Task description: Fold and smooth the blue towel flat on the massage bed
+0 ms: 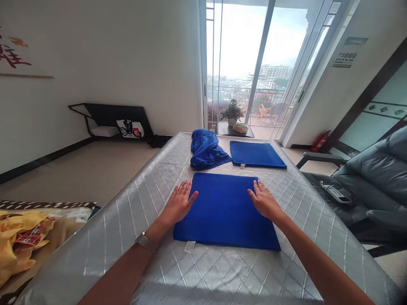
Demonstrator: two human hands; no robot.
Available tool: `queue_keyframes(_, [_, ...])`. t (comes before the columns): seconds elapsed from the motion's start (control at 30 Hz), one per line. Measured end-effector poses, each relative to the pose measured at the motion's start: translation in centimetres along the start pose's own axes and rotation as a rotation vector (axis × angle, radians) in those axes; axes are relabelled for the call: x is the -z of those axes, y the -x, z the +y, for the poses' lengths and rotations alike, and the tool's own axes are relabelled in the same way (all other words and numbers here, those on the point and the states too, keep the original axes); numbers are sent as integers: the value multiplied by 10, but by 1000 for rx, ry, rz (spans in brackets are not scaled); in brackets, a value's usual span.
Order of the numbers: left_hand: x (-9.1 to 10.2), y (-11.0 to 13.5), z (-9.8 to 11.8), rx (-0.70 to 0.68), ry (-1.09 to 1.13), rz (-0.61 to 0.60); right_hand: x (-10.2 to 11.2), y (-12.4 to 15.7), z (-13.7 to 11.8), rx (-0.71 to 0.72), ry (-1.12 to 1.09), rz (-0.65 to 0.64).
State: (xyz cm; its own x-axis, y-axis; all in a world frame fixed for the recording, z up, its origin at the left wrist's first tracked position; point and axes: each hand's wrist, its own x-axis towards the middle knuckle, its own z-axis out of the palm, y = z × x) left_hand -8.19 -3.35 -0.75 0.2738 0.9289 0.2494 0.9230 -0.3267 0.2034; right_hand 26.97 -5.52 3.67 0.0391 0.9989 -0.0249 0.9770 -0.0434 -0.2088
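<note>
Bracketing flat blue cloth (225, 216), our left hand (180, 202) and right hand (264, 200) seemingly steady its sides; fingers straight, gripping nothing.

both forearms slant inward over the table (222, 277) toward its far edge, the left forearm (124, 264) and the right forearm (311, 254) each nearer its own side edge at the elbow end. the left hand (179, 203) and the right hand (263, 201) are well apart, about level with each other, palms down and unclenched. their fingers are extended toward the far edge, held close together, while both thumbs stick out inward, toward each other.
</note>
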Motion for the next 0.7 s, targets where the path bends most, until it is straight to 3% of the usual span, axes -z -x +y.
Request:
queue_keyframes(0.2, [2, 3, 6, -44, 12, -29, -17, -29, 2, 4, -5, 41])
queue_keyframes(0.33, [7, 3, 6, -9, 32, -80, -32, -29, 8, 8, 45, 73])
queue_keyframes(0.53, [6, -3, 4, 32, 37, -49, -29, -26, 5, -8, 63, 70])
queue_keyframes(0.7, [19, -10, 32, -43, 30, 13, -28, -26, 3, -25, 36, 58])
